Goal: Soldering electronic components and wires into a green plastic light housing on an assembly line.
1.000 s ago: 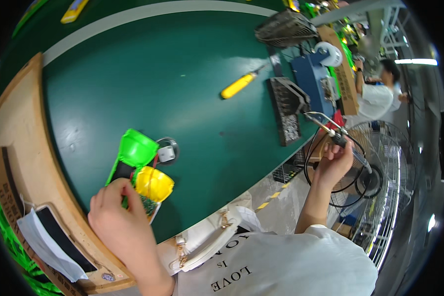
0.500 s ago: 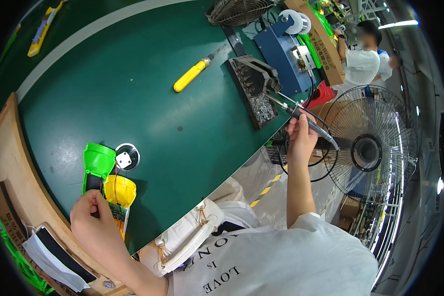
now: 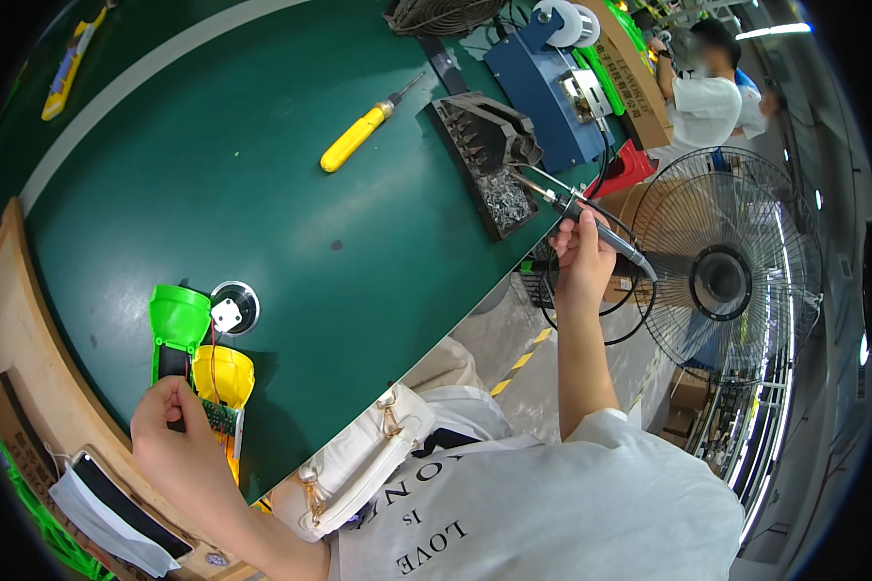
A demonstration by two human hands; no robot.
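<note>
My right hand [image 3: 583,266] is closed round the grey handle of a soldering iron [image 3: 622,245]. The iron's tip points into the dark stand [image 3: 465,160], close to the metal shavings [image 3: 509,201] in its tray. At the lower left, my left hand [image 3: 176,436] has thumb and fingers pinched together by an opened lamp housing; what lies between the fingertips is hidden. That housing has a green shell half [image 3: 179,315] and a yellow shell half [image 3: 228,376], thin wires and a circuit board [image 3: 221,416]. A small white square plate [image 3: 226,315] rests against a round silver reflector [image 3: 248,306].
A yellow-handled screwdriver [image 3: 357,138] lies on the green table mat [image 3: 310,310]. Behind the stand is a blue device with a white reel [image 3: 576,27]. A large fan [image 3: 722,276] stands at the right. A wooden edge [image 3: 39,329] borders the left. Another person [image 3: 707,107] sits farther off.
The whole view has shifted slightly, moving the table things a little left in the picture. Both hands keep their grips, and the iron's tip stays by the tray.
</note>
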